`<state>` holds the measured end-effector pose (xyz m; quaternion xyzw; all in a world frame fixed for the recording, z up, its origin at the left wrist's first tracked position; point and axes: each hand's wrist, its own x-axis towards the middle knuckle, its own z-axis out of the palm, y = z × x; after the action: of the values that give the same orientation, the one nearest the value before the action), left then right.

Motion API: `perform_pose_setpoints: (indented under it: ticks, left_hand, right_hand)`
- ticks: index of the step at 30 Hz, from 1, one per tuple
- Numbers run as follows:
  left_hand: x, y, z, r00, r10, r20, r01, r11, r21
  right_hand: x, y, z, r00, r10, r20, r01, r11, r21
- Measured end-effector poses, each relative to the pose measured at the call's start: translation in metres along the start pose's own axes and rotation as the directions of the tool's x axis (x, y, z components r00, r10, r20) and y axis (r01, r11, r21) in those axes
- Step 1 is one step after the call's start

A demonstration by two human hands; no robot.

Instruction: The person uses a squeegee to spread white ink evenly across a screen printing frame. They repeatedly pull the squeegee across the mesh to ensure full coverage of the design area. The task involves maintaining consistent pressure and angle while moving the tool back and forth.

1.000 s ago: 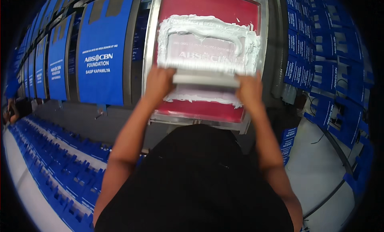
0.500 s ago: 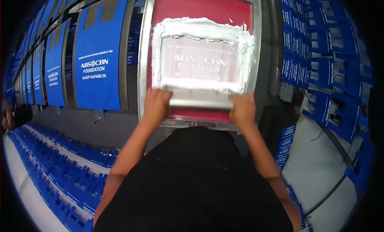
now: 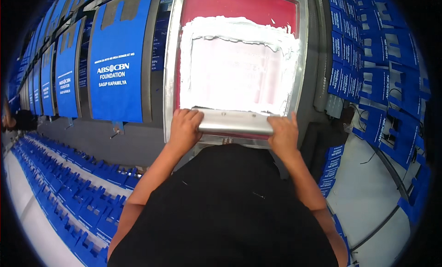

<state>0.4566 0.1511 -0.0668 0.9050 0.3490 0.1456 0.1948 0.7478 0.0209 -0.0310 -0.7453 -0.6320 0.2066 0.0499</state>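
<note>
A screen-printing frame [image 3: 172,60] with metal sides and a red mesh lies in front of me. Thick white ink [image 3: 216,27] rings a rectangle on the mesh, and the area inside it is covered in glaring white. Across the near end of the screen lies a wide metal squeegee [image 3: 235,122]. My left hand [image 3: 185,129] is closed round its left end, and my right hand [image 3: 283,134] grips its right end. The squeegee's lower edge against the mesh is hidden. Whatever lies under the screen cannot be made out.
Left of the frame, a printed blue bag [image 3: 115,78] lies flat on a narrow board, with more such boards beyond. Rows of blue bags [image 3: 69,193] fill racks at lower left; others [image 3: 391,83] hang at the right. A dark cable [image 3: 382,221] crosses the pale floor.
Both hands have drawn the squeegee slightly nearer to me. The printed pattern that showed through the mesh is now mostly covered in white. The view has shifted a little.
</note>
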Motion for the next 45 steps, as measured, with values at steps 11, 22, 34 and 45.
perform_pose_setpoints:
  ticks: [11, 22, 34, 45]
  left_hand:
    - [0.129, -0.033, -0.017, 0.965, -0.184, 0.188, 0.157, 0.976, 0.148]
    - [0.108, -0.034, -0.008, 0.992, -0.097, 0.085, 0.083, 0.984, 0.155]
    - [0.136, -0.028, -0.103, 0.835, 0.147, -0.531, 0.028, 0.951, 0.307]
    - [-0.218, 0.06, 0.085, 0.662, -0.202, 0.722, 0.745, 0.071, -0.663]
  right_hand:
    - [0.112, 0.037, -0.039, 0.988, 0.141, 0.065, -0.136, 0.987, -0.081]
    - [0.095, 0.027, -0.026, 0.999, 0.019, -0.041, -0.024, 0.991, -0.131]
    - [0.215, 0.03, -0.129, 0.997, -0.04, 0.07, 0.038, 0.999, 0.02]
    - [0.206, -0.024, -0.069, 0.973, -0.225, 0.056, 0.228, 0.972, -0.059]
